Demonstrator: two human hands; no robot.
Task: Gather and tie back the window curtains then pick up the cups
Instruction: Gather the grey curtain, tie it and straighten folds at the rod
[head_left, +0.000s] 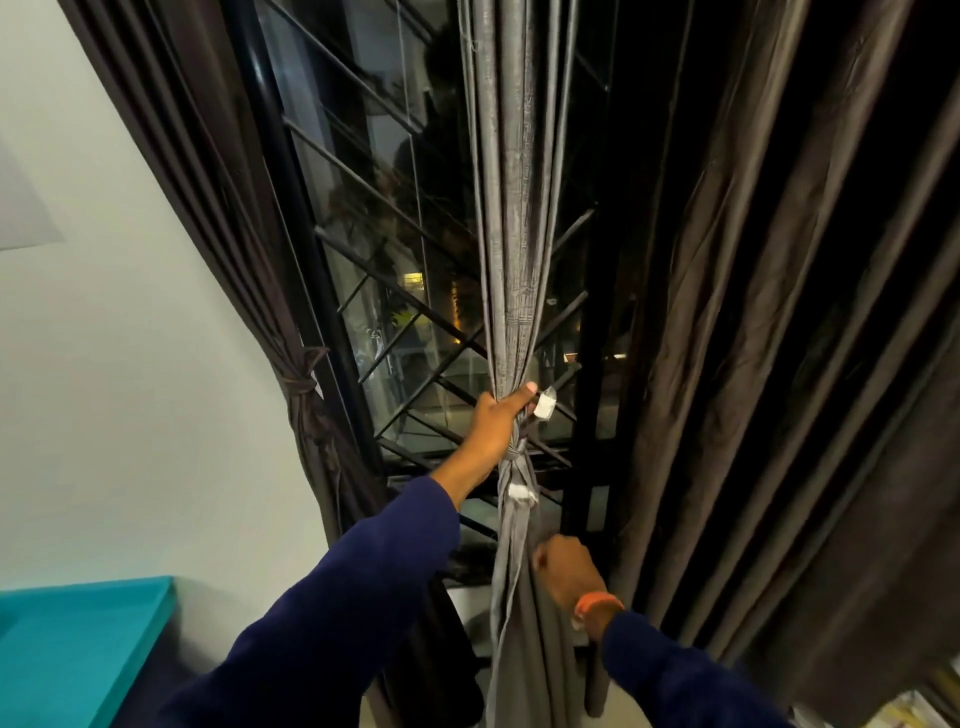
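The left hand (501, 415) grips the gathered grey curtain (511, 218) just above its knotted tie (514, 457). The right hand (563, 571), lower, pinches the curtain's loose folds. The curtain hangs bunched at the window's middle, with white tags by the knot. Behind it a black window grille (405, 322) crosses dark glass. Brown curtains flank it: the left one (218, 208) tied, the right one (779, 364) loose. A teal surface (78, 649) lies lower left.

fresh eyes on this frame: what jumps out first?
The grey curtain hanging down the centre, bunched into a column with a knotted tie round it. The left hand has its grip closed round the bunch just above the knot; the right hand works the fabric lower down. Behind is a dark window with black diagonal grille bars, and a dark curtain already tied back at left.
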